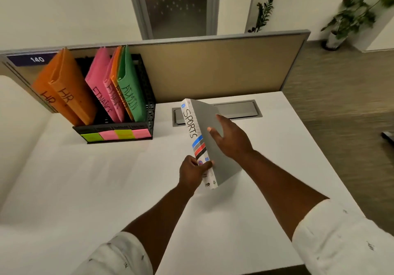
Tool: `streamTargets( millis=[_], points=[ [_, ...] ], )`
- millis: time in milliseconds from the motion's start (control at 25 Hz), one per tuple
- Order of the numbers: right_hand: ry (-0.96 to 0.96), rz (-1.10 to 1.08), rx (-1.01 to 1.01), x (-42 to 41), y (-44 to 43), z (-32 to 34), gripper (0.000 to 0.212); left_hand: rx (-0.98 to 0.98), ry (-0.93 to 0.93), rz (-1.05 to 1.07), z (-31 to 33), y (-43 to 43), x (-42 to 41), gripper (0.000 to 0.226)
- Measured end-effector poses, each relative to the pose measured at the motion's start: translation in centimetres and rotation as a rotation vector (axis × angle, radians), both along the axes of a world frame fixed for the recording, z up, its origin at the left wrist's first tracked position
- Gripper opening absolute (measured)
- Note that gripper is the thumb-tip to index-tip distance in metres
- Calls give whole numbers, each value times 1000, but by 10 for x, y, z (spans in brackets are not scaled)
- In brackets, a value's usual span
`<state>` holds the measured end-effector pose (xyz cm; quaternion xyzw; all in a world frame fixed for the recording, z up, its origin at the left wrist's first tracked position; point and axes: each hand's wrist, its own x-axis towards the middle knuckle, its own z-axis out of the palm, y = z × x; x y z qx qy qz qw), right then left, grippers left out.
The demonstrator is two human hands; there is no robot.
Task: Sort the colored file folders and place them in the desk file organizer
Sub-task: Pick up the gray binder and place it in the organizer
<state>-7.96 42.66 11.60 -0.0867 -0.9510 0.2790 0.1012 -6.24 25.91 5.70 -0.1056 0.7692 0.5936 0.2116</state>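
A grey folder (pixel 207 116) with "SPORTS" on its white spine stands tilted on edge above the white desk (pixel 85 178). My left hand (pixel 193 172) grips the spine's lower end. My right hand (pixel 231 138) lies on the grey cover with fingers spread, holding it. To the left stands the black mesh file organizer (pixel 149 112). It holds two orange "HR" folders (pixel 70 87), two pink "FINANCE" folders (pixel 99 78), a further orange folder (pixel 116 65) and a green "ADMIN" folder (pixel 130 91). Green and pink sticky labels (pixel 115 135) line its front.
A tan partition panel (pixel 213 65) runs behind the desk. A grey cable hatch (pixel 236 109) is set into the desktop behind the folder. The desk's right edge drops to wood flooring, with potted plants (pixel 351 18) beyond.
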Motion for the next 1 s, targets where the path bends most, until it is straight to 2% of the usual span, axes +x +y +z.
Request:
streamTargets(
  millis=[160, 480, 760, 1000],
  points=[
    [61, -8, 14, -20, -79, 27, 68, -37, 30, -70, 8, -76, -4, 48],
    [49, 19, 68, -29, -224, 51, 69, -166, 75, -206, 24, -206, 18, 48],
    [113, 29, 238, -27, -296, 76, 81, -279, 221, -48, 35, -252, 51, 50],
    [157, 19, 156, -35, -328, 105, 60, -406, 401, 17, 50, -277, 67, 57]
  ],
)
